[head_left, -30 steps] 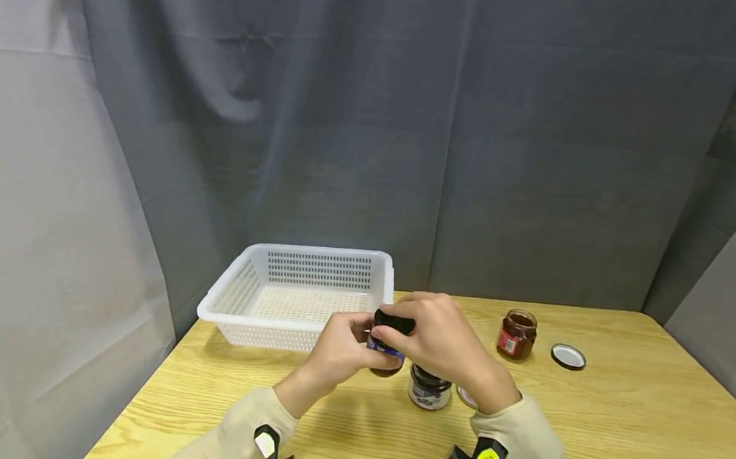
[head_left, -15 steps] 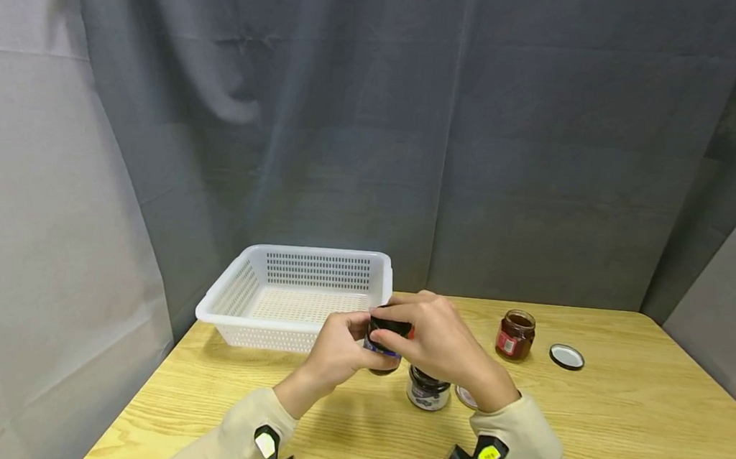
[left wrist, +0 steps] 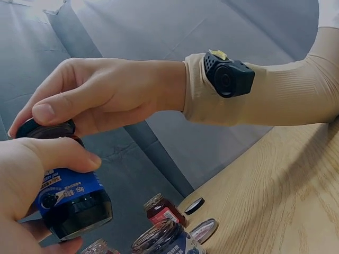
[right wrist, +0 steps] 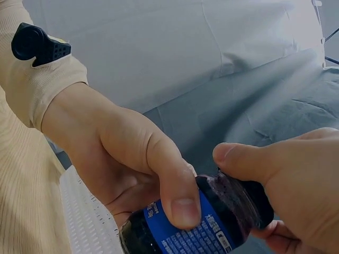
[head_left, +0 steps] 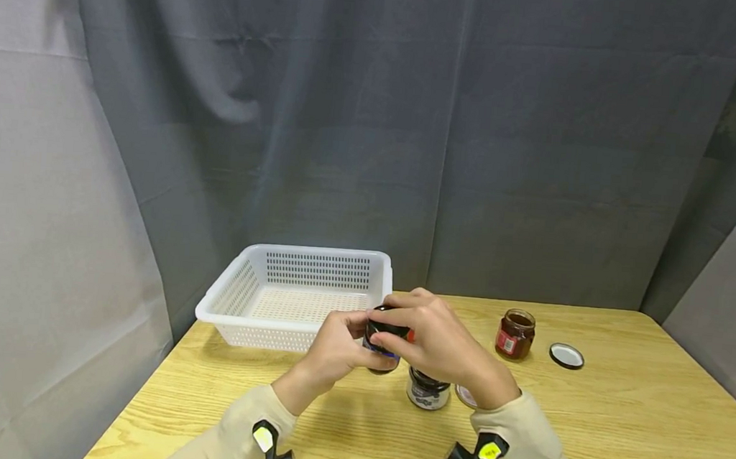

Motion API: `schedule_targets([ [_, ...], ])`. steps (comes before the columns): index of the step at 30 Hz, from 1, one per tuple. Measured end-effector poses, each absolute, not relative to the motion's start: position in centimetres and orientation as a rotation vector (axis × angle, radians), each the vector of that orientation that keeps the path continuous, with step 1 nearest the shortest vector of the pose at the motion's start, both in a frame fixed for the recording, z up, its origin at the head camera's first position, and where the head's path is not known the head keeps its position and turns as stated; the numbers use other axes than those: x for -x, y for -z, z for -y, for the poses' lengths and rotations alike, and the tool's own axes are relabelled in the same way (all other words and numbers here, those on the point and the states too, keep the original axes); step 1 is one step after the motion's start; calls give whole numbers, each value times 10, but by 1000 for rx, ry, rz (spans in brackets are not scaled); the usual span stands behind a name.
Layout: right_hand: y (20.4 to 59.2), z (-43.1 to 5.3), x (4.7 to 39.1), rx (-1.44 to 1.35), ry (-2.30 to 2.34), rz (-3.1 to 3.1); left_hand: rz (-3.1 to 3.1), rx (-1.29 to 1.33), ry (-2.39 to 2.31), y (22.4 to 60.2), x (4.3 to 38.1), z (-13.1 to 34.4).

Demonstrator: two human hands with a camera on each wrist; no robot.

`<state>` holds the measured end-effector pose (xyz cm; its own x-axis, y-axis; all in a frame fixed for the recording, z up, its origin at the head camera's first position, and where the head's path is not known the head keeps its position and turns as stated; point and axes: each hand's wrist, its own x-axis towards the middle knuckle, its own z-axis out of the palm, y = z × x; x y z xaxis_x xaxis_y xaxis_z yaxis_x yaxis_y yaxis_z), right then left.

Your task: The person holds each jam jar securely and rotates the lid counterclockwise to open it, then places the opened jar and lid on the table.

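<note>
A small dark jam jar with a blue label is held up above the table between both hands. My left hand grips the jar's body, thumb across the label. The fingers and thumb of my right hand grip the black lid at the top. In the right wrist view the jar's dark glass shows below the label, and the right thumb lies against the lid end. Close under the right hand stands a jar with a pale label, its mouth uncovered in the left wrist view.
A white plastic basket stands at the back left. An uncovered red-labelled jar and an upturned lid are at the right. Another lid lies partly under the right wrist. One more jar top shows low in the left wrist view.
The held jar and both hands have shifted slightly left. My right fingers have moved round the lid and now reach farther over it. The basket and standing jars stay put.
</note>
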<state>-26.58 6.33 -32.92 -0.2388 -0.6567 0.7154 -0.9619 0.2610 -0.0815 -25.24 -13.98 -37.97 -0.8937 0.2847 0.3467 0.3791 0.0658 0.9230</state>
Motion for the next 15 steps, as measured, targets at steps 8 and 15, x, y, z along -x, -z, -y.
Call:
schedule_targets([
  [8,329,-64,268,-1533,-711,1905,2250,712,2026,379,253,141],
  [15,329,-65,270,-1561,-752,1902,2251,755,2085,380,254,144],
])
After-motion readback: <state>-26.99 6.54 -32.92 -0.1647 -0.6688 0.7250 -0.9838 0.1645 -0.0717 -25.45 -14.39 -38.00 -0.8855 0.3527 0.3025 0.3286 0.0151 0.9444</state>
